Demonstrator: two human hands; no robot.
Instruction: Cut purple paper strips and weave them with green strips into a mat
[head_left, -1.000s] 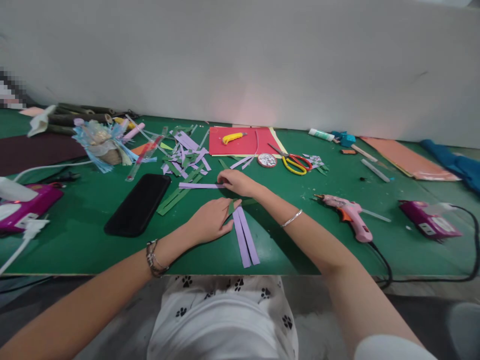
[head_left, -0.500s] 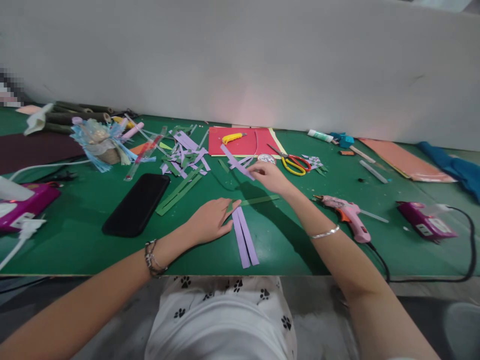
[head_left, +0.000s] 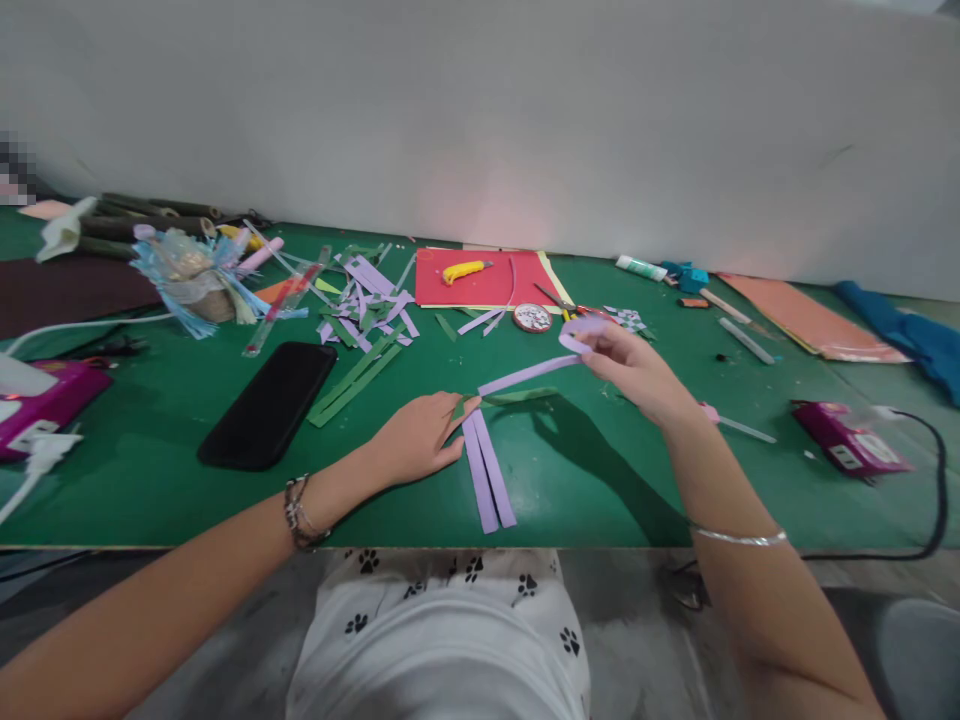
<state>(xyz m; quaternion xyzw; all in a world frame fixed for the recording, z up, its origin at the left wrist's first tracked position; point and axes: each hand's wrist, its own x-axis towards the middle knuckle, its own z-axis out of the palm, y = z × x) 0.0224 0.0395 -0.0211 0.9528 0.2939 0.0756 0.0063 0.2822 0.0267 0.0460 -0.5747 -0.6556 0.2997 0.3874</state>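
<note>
My left hand [head_left: 424, 435] lies low on the table, its fingertips pressing down crossed paper strips; the thumb is apart from the index finger. A green paper strip [head_left: 521, 397] runs rightward from under these fingers. Two purple paper strips [head_left: 489, 475] fan toward the table's front edge. My right hand [head_left: 630, 370] is raised to the right, fingers closed on a purple paper strip [head_left: 529, 375]. That strip slants down to my left fingertips, and its far end curls over beside my right fingers. The crossing under my left fingers is partly hidden.
Left of my hands are a black phone [head_left: 268, 405] and a pile of paper scraps [head_left: 367, 300]. Beyond lie a yellow cutter [head_left: 465, 271] on red paper [head_left: 450, 292], a round tin [head_left: 532, 318] and partly hidden scissors [head_left: 555, 298]. My right arm mostly covers a glue gun.
My right hand has moved right and toward me, drawing the purple strip up and bending it back. The round tin is uncovered; the glue gun is mostly hidden. My left hand stays put.
</note>
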